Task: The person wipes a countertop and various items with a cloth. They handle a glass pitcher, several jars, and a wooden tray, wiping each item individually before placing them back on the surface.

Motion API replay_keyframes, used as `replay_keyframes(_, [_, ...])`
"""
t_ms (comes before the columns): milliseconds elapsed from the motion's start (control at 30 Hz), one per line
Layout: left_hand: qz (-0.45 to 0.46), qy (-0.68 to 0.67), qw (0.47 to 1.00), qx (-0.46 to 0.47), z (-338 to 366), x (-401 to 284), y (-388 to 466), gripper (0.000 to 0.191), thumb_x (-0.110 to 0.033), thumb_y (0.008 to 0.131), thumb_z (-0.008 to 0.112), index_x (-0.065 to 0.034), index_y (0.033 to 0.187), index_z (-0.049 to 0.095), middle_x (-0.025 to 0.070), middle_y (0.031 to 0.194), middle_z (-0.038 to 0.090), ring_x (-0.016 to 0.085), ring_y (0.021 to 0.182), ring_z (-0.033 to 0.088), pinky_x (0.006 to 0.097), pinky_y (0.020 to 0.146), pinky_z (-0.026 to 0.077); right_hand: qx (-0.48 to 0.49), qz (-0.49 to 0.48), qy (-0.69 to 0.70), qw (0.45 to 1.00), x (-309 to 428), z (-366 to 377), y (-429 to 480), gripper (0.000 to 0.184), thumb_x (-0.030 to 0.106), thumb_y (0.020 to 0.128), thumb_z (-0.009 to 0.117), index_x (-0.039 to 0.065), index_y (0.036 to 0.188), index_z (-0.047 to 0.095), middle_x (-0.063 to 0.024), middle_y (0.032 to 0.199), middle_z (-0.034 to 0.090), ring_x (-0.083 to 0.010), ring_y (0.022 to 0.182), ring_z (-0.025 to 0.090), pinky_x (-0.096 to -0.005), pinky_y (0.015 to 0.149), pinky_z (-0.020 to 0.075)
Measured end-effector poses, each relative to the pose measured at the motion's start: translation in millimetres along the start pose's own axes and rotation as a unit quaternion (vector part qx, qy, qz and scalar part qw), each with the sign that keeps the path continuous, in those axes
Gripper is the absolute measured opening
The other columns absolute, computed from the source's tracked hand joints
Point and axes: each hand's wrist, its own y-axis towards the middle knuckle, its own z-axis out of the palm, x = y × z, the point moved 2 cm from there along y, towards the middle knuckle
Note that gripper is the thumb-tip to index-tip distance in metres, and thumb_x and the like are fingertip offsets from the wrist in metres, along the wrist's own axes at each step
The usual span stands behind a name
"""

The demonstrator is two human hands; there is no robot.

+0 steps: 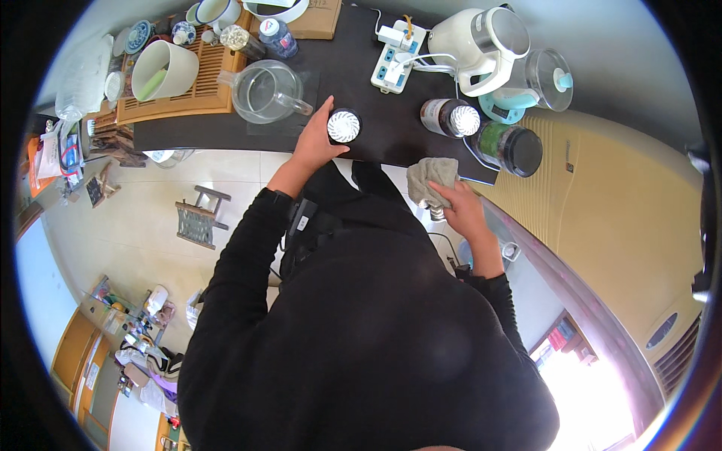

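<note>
My left hand (312, 140) curves around the side of a dark jar with a white-and-silver striped lid (343, 125), which stands upright near the table's front edge. In my right hand (465, 207) is a crumpled grey-beige cloth (433, 176), held just off that edge. To the right of the held jar stands a brown jar with a similar striped lid (437, 116) and a label. Beside it is a jar with a green label and black lid (507, 147). A clear glass pitcher (266, 93) rests on the table left of my left hand.
On the dark table (350, 62) stand a white power strip (398, 61) with plugs and cables, a cream electric kettle (479, 42) and a glass kettle (544, 79). A slatted wooden tea tray (208, 79) bears a white pot (165, 70). A folding stool (198, 220) stands on the floor.
</note>
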Motion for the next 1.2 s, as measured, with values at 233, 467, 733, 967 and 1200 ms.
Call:
replay_keyframes(233, [-0.004,0.006,0.999,-0.042,12,6,-2,0.101,-0.004,0.052,0.087,-0.0046,0.139,0.036,0.0163,0.132,0.051,0.029,0.123,0.05,0.036,0.102,0.041,-0.001,-0.108,0.025,0.994,8,-1,26,0.065,-0.002,0.065,0.058,0.027,0.123,0.061,-0.0076,0.091,0.054,-0.0305,0.096,0.052,-0.0404,0.076,0.0467])
replay_keyframes(467, [0.005,0.007,0.998,-0.056,15,5,-1,0.082,-0.009,0.056,0.084,-0.0065,0.128,0.045,0.0154,0.118,0.059,0.031,0.11,0.059,0.0378,0.093,0.048,0.016,-0.148,0.017,0.989,-1,35,67,0.064,-0.001,0.069,0.058,0.033,0.124,0.06,-0.0059,0.09,0.051,-0.028,0.095,0.052,-0.0406,0.075,0.0479])
replay_keyframes(733, [-0.012,-0.038,0.998,-0.058,20,10,-3,0.088,-0.006,0.055,0.085,-0.0049,0.131,0.042,0.0196,0.122,0.056,0.031,0.117,0.054,0.0365,0.097,0.045,0.067,-0.04,0.025,0.997,-26,88,116,0.059,0.002,0.072,0.055,0.033,0.122,0.062,-0.0046,0.132,0.052,-0.0319,0.115,0.052,-0.0426,0.091,0.0472])
replay_keyframes(967, [-0.199,0.192,0.953,0.124,12,20,-58,0.08,-0.031,0.066,0.082,0.0019,0.129,0.045,0.0239,0.121,0.058,0.035,0.113,0.057,0.0393,0.096,0.045,0.036,-0.08,0.084,0.993,-32,50,60,0.063,0.001,0.069,0.055,0.032,0.125,0.059,-0.0068,0.098,0.055,-0.0313,0.101,0.053,-0.0419,0.084,0.0473])
replay_keyframes(1200, [0.031,0.005,0.975,0.219,76,-77,-21,0.066,-0.02,0.074,0.078,0.0024,0.128,0.048,0.0197,0.123,0.058,0.029,0.115,0.057,0.0374,0.099,0.044,-0.054,-0.044,0.148,0.986,-52,15,-5,0.064,0.0,0.065,0.057,0.029,0.122,0.062,-0.0066,0.099,0.059,-0.0314,0.1,0.054,-0.0393,0.081,0.0483])
